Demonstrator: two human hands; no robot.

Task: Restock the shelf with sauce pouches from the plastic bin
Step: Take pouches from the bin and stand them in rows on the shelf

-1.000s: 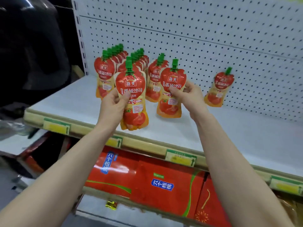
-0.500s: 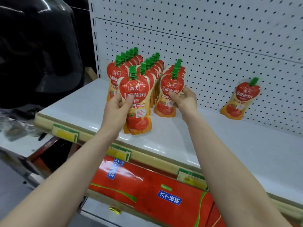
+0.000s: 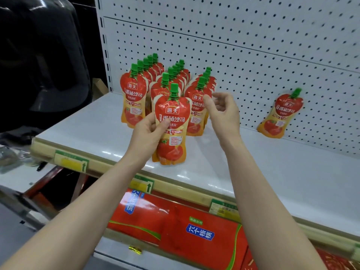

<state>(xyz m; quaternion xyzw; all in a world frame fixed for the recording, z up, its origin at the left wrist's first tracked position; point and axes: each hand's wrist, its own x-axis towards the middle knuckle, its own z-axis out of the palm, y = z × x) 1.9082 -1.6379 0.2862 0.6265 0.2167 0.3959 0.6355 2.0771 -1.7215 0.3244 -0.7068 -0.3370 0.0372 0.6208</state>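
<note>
Gripped upright in the left hand (image 3: 146, 135): a red tomato sauce pouch (image 3: 172, 121) with a green cap, thumb across its printed front, fingers curled round behind. Lower edge down at the white shelf (image 3: 253, 168), near the front lip; resting or just above, cannot tell. Directly behind, three rows of pouches (image 3: 165, 80) of the same kind, standing upright and running back to the pegboard panel (image 3: 253, 55). Just beside the front pouch (image 3: 196, 114) of the right-hand row, the right hand (image 3: 224, 114), fingers loosely curled and holding nothing, thumb tip at the pouch's upper corner; touching or not, unclear. Well apart to the right, a lone pouch (image 3: 280, 115), tilted, leaning on the pegboard panel. Along the shelf edge, green and yellow price tags (image 3: 71, 163). Below, red cartons (image 3: 194, 244) with blue labels. At far left, a large glossy black object (image 3: 42, 55).
</note>
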